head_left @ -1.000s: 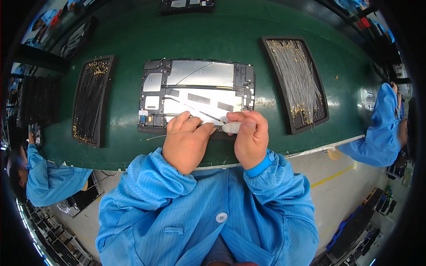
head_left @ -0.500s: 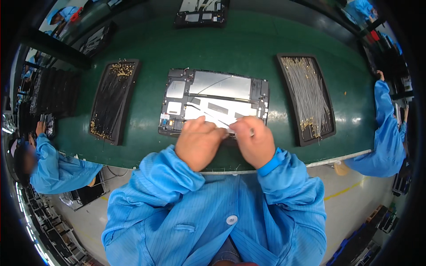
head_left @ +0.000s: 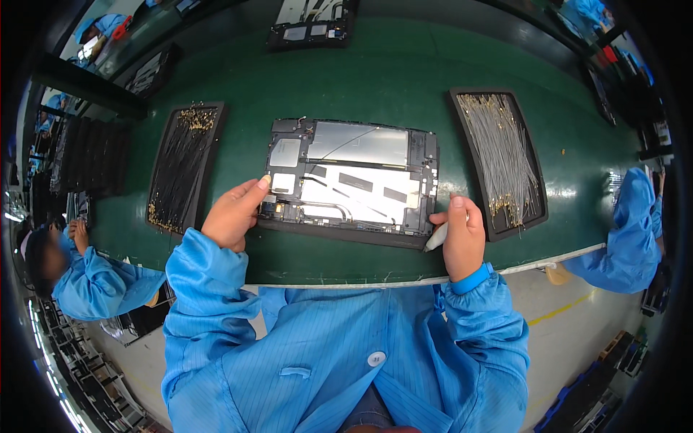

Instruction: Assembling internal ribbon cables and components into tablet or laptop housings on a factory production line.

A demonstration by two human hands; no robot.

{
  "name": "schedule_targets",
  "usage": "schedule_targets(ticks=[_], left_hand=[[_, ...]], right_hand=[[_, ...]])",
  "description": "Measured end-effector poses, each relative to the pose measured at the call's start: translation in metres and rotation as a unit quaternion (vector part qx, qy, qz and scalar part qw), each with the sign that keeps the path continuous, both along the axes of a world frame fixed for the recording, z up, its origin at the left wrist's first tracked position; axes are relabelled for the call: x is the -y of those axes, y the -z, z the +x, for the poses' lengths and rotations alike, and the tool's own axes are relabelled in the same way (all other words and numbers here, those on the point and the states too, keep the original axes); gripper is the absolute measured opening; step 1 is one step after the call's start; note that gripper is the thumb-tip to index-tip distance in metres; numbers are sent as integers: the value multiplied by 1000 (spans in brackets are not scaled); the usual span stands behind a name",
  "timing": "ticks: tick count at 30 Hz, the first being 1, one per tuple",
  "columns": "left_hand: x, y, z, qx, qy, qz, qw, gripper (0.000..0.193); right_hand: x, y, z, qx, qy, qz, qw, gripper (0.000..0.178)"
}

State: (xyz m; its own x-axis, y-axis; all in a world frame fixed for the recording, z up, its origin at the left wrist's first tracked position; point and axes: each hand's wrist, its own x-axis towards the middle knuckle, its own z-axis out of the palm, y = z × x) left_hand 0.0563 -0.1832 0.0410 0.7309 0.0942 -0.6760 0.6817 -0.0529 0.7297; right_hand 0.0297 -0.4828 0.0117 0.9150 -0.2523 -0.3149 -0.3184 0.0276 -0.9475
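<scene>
An opened tablet-like device [head_left: 361, 184] lies in front of me, with silver plates, a black frame and thin cables inside. My left hand [head_left: 234, 215] is closed on its left edge, thumb on top. At its near right corner, my right hand [head_left: 463, 238] is curled around a whitish tool with a pointed tip [head_left: 437, 238]. Fingers of that hand reach the device's right edge; whether they also grip it, I cannot tell. Below the near edge, the device's dark front side shows.
A black tray [head_left: 214, 155] of black gold-tipped cables lies left; another tray [head_left: 535, 206] with grey cables lies right. Behind is a second opened device [head_left: 310, 35] on the green table [head_left: 404, 72]. People in blue work at both sides.
My hands have moved apart from the device's near middle. The left now holds its left edge, and the right is at the near right corner, with the whitish tool plainly showing.
</scene>
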Motion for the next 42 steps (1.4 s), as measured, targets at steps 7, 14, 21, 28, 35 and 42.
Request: schedule_targets(ticks=[7, 14, 21, 28, 35, 42], left_hand=[[6, 3, 2, 4, -34, -127, 991, 39], [12, 4, -1, 74, -56, -192, 977, 36], [15, -2, -10, 74, -46, -281, 956, 32], [14, -19, -1, 159, -71, -273, 946, 29], [27, -29, 46, 216, -59, -279, 934, 30], [54, -16, 112, 183, -92, -361, 910, 28]], right_hand=[[2, 2, 0, 9, 22, -12, 1000, 34], [0, 2, -2, 1, 27, -2, 1000, 33], [4, 1, 2, 14, 34, 11, 999, 32], [10, -7, 2, -3, 30, 9, 1000, 31], [13, 14, 4, 88, -15, -167, 982, 28], [17, 30, 1, 87, 1, -200, 976, 24]])
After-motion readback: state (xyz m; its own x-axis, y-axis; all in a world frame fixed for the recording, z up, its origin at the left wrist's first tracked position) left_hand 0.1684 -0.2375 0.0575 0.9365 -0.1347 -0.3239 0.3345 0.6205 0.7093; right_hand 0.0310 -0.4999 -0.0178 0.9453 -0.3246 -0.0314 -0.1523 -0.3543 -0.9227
